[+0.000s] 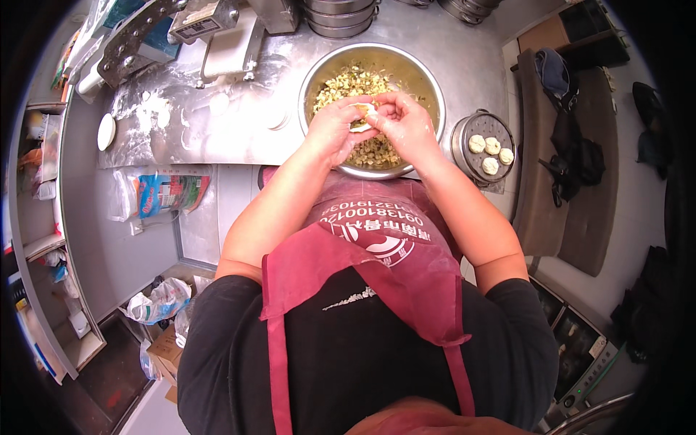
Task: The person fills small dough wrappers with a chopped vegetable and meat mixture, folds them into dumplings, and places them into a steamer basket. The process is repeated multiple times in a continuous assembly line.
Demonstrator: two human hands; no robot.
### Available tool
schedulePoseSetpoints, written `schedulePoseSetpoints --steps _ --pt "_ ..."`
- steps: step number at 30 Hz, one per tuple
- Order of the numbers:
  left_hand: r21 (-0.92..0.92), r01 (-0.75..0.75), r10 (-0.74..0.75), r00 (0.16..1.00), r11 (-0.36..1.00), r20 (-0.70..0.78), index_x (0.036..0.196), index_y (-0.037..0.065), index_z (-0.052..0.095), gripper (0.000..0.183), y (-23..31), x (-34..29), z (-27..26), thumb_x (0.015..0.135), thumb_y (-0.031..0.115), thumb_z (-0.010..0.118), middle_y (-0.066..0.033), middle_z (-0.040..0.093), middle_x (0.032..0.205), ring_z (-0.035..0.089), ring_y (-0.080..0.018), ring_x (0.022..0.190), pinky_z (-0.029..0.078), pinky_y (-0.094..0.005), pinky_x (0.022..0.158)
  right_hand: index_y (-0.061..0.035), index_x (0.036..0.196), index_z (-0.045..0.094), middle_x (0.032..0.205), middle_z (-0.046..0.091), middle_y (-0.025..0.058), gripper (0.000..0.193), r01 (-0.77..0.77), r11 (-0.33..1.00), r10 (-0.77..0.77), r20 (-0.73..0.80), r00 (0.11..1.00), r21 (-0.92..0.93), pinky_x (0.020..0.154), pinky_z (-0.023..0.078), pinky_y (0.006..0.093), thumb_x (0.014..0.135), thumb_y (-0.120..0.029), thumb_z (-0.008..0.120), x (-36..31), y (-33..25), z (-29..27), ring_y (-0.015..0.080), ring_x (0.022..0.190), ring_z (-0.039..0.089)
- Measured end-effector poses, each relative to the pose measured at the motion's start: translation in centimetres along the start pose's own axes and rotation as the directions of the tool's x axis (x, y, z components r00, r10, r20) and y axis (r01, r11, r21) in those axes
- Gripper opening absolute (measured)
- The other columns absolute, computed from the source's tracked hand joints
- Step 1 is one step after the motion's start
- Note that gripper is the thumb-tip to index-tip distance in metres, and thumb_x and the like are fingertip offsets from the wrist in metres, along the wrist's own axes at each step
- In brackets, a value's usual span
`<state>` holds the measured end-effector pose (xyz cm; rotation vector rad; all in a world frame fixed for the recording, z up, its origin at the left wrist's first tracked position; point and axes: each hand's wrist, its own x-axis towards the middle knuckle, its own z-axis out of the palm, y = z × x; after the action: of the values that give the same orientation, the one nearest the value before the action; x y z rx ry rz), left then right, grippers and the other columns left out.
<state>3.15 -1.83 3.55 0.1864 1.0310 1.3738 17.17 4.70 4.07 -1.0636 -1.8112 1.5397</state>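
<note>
The fingers of the left hand and right hand cover much of the dough wrapper, so how far its edge is gathered cannot be told. Both hands hide the middle of the filling (it shows above and below them). The upper edge cuts off the stacked steel steamers; the buns' fine folds are too small to tell.

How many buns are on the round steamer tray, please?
4: the left bun, the upper-middle bun, the right bun and the lowest bun, all on the perforated steamer tray.

Dough between left hand and right hand — above bowl
</note>
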Motion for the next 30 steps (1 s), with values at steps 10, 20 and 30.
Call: schedulePoseSetpoints --steps 10,20,30 --pt "0.217 0.095 -0.112 0.992 0.972 0.065 0.114 -0.006 0.058 0.032 2.8 0.3 -0.1 0.087 0.005 0.047 -0.0144 0.059 0.115 0.060 -0.0230 0.102 0.056 -0.0389 0.086 -0.0018 0.092 0.067 0.080 0.064 0.0057 0.016 0.057 0.995 -0.048 0.104 0.993 -0.082 0.068 0.049 0.0305 0.083 -0.014 0.070 0.7 -0.9 -0.3 0.0138 0.073 0.059" --pt "0.344 0.142 -0.191 0.975 0.928 0.113 0.122 -0.003 0.055 0.037 5.6 0.2 0.7 0.091 0.014 0.045 -0.0125 0.058 0.111 0.060 -0.0202 0.095 0.059 -0.0389 0.074 -0.0013 0.094 0.066 0.080 0.064 0.0043 0.021 0.069 0.983 -0.038 0.181 0.983 -0.169 0.070 0.048 0.0269 0.080 -0.015 0.073 2.1 -2.6 -1.3 0.0120 0.074 0.058" --pt "0.042 -0.251 0.249 0.967 0.967 0.044 0.130 -0.004 0.046 0.037 1.6 -0.3 0.1 0.098 0.013 0.043 -0.0163 0.056 0.122 0.058 -0.0251 0.109 0.052 -0.0400 0.094 -0.0007 0.096 0.062 0.083 0.063 0.0025 0.015 -0.216 0.896 0.169 0.150 0.974 0.389 0.064 0.047 0.0218 0.086 -0.008 0.069 2.1 -0.9 0.1 0.0082 0.072 0.058"
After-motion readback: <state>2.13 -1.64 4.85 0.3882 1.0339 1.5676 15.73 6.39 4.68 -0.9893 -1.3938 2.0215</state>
